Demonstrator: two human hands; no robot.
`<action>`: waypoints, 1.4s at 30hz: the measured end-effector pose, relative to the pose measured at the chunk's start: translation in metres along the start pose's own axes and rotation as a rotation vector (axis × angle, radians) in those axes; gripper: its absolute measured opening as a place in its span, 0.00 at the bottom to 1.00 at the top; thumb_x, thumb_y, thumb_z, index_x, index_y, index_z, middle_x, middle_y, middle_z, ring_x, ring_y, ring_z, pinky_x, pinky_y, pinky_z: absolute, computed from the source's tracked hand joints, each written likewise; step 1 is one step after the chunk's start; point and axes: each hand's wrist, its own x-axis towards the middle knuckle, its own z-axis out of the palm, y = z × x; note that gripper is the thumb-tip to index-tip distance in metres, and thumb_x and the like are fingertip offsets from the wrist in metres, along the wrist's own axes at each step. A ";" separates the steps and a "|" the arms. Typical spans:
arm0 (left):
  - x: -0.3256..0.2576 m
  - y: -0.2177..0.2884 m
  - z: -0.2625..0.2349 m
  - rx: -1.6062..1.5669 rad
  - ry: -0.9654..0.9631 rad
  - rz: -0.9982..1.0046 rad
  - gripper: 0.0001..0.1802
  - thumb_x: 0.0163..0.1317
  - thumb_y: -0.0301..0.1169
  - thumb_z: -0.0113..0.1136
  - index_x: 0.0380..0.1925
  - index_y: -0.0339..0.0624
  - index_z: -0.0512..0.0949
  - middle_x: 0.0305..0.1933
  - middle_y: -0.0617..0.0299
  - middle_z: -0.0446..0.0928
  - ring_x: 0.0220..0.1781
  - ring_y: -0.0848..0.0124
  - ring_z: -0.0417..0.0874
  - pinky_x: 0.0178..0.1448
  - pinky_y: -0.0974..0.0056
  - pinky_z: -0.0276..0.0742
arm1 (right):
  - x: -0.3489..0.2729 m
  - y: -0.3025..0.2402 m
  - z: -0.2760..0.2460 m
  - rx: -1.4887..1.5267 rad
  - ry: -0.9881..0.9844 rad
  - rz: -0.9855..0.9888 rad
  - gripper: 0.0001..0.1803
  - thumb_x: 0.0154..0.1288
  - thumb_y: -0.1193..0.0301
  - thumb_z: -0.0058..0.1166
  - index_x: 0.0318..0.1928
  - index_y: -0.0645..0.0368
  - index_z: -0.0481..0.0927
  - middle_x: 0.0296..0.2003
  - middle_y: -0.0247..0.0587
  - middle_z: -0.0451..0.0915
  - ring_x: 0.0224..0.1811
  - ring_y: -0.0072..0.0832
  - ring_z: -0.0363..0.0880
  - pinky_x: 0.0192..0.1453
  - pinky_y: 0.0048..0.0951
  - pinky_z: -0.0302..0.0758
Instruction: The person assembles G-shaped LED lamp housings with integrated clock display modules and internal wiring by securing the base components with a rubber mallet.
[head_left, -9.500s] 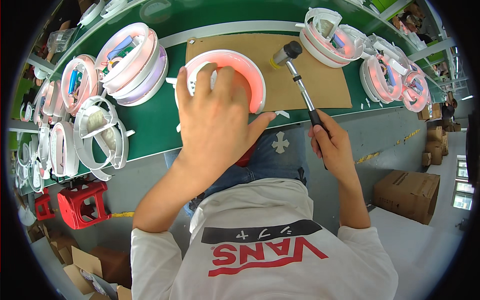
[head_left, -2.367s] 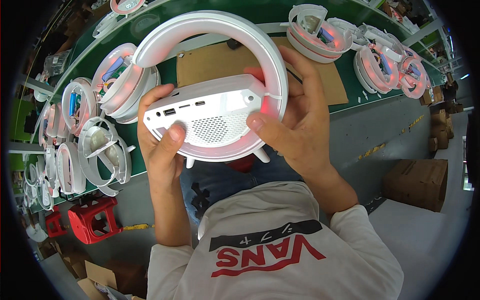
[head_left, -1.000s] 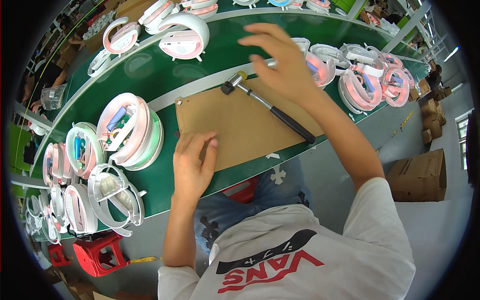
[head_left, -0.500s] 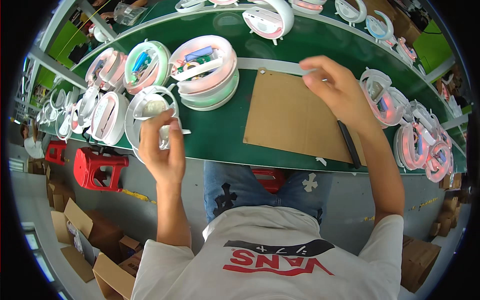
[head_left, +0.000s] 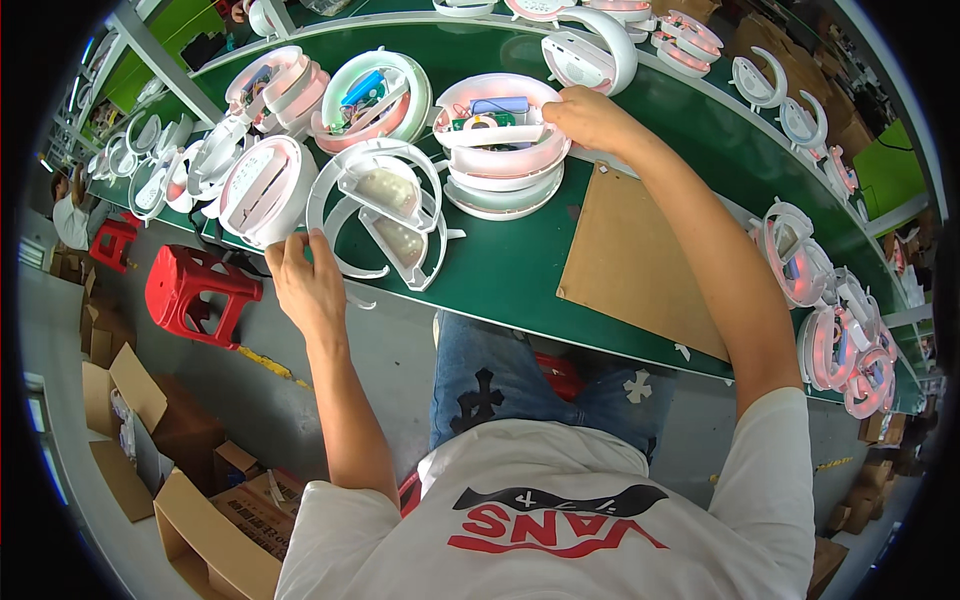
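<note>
My right hand (head_left: 597, 120) reaches across to a stack of round pinkish-white housings and has its fingers closed on the rim of the top housing (head_left: 490, 160). Inside that open housing lie a blue-violet battery cell (head_left: 499, 104) and a green circuit board (head_left: 470, 125). My left hand (head_left: 308, 288) is at the table's near edge, fingers bent together at the lower left of some white ring frames (head_left: 432, 215); its grip seems closed on a ring's edge, partly hidden. Two half-round panels (head_left: 385, 190) sit within these frames. Left of them leans a closed white-and-pink housing (head_left: 268, 190).
A brown cardboard sheet (head_left: 630, 260) lies on the green table, partly under my right forearm. More lit housings (head_left: 840, 340) are piled at the right. Another open housing (head_left: 375, 100) holds a blue cell. A raised shelf carries a white lamp (head_left: 585, 58). Red stools (head_left: 195, 295) stand below.
My right hand has moved left from above the cardboard onto the top housing's rim. My left hand has drawn down from the half-round panels to the frames' lower edge. The view has shifted left.
</note>
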 end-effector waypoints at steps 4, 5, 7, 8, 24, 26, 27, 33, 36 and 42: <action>-0.002 -0.001 0.003 -0.117 0.130 -0.042 0.15 0.70 0.36 0.57 0.33 0.31 0.81 0.32 0.51 0.79 0.31 0.55 0.79 0.40 0.55 0.75 | -0.014 -0.035 -0.006 -0.078 0.034 0.106 0.21 0.63 0.61 0.48 0.38 0.71 0.81 0.32 0.48 0.82 0.30 0.33 0.81 0.38 0.34 0.77; -0.002 0.002 0.000 -0.178 0.083 -0.112 0.15 0.69 0.35 0.58 0.32 0.31 0.80 0.27 0.52 0.78 0.26 0.58 0.77 0.37 0.57 0.74 | -0.015 -0.035 -0.007 0.045 0.034 0.128 0.21 0.63 0.61 0.48 0.39 0.70 0.81 0.33 0.47 0.82 0.31 0.32 0.81 0.39 0.34 0.77; 0.001 0.009 -0.004 -0.212 0.116 -0.088 0.15 0.70 0.35 0.58 0.32 0.31 0.80 0.23 0.54 0.76 0.23 0.63 0.73 0.34 0.59 0.72 | -0.018 -0.031 -0.011 0.166 0.041 0.159 0.21 0.64 0.61 0.48 0.40 0.70 0.81 0.33 0.46 0.82 0.33 0.31 0.82 0.40 0.34 0.77; 0.003 0.014 -0.005 -0.245 0.151 -0.062 0.15 0.70 0.34 0.58 0.31 0.31 0.79 0.19 0.56 0.75 0.21 0.67 0.70 0.30 0.61 0.69 | -0.019 -0.027 -0.014 0.216 0.110 0.156 0.21 0.64 0.61 0.49 0.41 0.69 0.81 0.34 0.43 0.83 0.33 0.29 0.81 0.40 0.33 0.77; -0.042 0.138 0.024 -0.660 -0.451 0.379 0.12 0.73 0.33 0.59 0.43 0.34 0.81 0.19 0.66 0.71 0.23 0.80 0.64 0.28 0.68 0.59 | -0.335 0.015 0.013 -0.038 0.763 0.393 0.22 0.67 0.65 0.51 0.59 0.61 0.79 0.48 0.55 0.84 0.51 0.47 0.82 0.58 0.39 0.74; -0.046 0.152 0.036 -0.576 -0.523 0.454 0.12 0.72 0.35 0.61 0.43 0.37 0.84 0.18 0.62 0.72 0.21 0.77 0.66 0.28 0.66 0.62 | -0.346 0.009 0.024 0.007 0.780 0.465 0.25 0.67 0.65 0.51 0.63 0.58 0.76 0.44 0.55 0.85 0.48 0.52 0.83 0.55 0.45 0.76; -0.045 0.158 0.039 -0.578 -0.533 0.465 0.12 0.72 0.35 0.61 0.43 0.37 0.84 0.18 0.62 0.72 0.21 0.77 0.66 0.28 0.66 0.62 | -0.350 0.009 0.028 0.009 0.788 0.477 0.25 0.67 0.65 0.51 0.63 0.58 0.76 0.44 0.55 0.85 0.48 0.52 0.83 0.55 0.45 0.76; -0.015 0.195 0.044 -0.202 -0.480 0.683 0.13 0.67 0.40 0.65 0.42 0.44 0.88 0.22 0.56 0.80 0.24 0.60 0.81 0.34 0.57 0.75 | -0.345 0.018 0.041 0.049 0.722 0.490 0.26 0.67 0.65 0.50 0.64 0.56 0.75 0.39 0.56 0.86 0.39 0.55 0.85 0.49 0.51 0.78; 0.000 0.204 0.051 -0.097 -0.519 0.737 0.12 0.64 0.39 0.66 0.43 0.48 0.88 0.26 0.55 0.83 0.30 0.56 0.86 0.38 0.55 0.79 | -0.341 0.016 0.041 0.087 0.660 0.512 0.26 0.67 0.64 0.51 0.64 0.57 0.76 0.39 0.56 0.86 0.39 0.54 0.85 0.48 0.50 0.78; 0.001 0.211 0.071 -0.051 -0.555 0.744 0.10 0.64 0.37 0.65 0.43 0.49 0.87 0.33 0.54 0.86 0.37 0.54 0.88 0.42 0.55 0.81 | -0.337 0.022 0.042 -0.107 0.698 0.526 0.24 0.68 0.62 0.53 0.61 0.55 0.78 0.36 0.52 0.86 0.37 0.51 0.85 0.48 0.49 0.79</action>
